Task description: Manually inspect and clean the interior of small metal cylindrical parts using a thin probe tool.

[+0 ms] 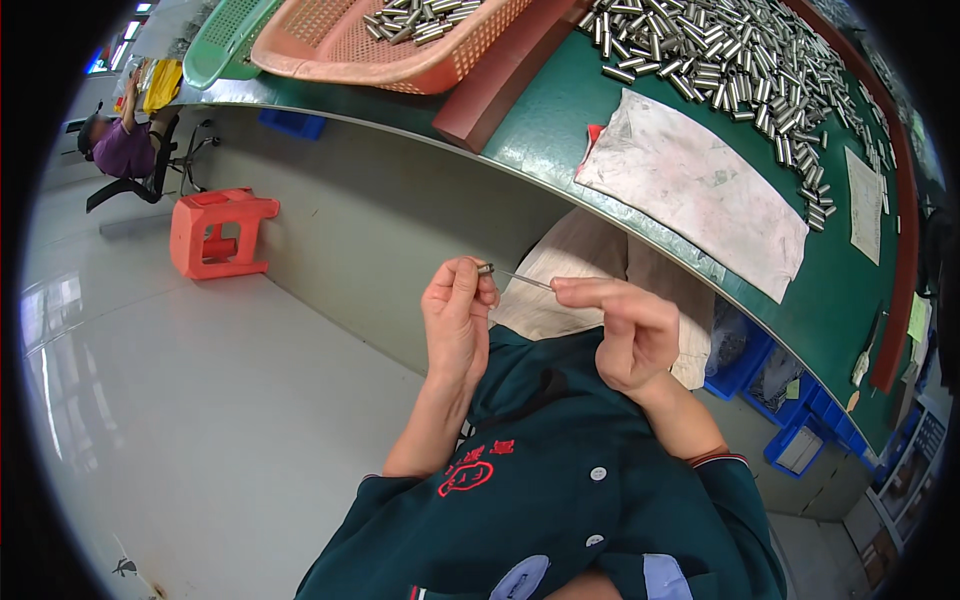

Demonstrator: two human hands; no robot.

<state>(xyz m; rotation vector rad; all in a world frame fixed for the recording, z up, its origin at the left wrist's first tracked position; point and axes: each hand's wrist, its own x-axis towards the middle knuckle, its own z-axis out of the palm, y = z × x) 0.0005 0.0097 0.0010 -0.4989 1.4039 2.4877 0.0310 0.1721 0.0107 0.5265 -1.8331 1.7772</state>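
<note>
Above my lap, my left hand pinches a small shiny metal cylinder between thumb and fingertips, with one end facing right. My right hand grips a thin metal rod at its fingertips, and the rod points left at the cylinder. Whether its tip enters the cylinder or only touches the end is too small to make out. Both hands are off the green table, near its edge. A stained white cloth lies flat on the table beyond my right hand.
Many metal cylinders are heaped on the table behind the cloth. A pink basket holds more, beside a green basket and a dark red bar. Blue bins stand underneath. A red stool and a seated person are at left.
</note>
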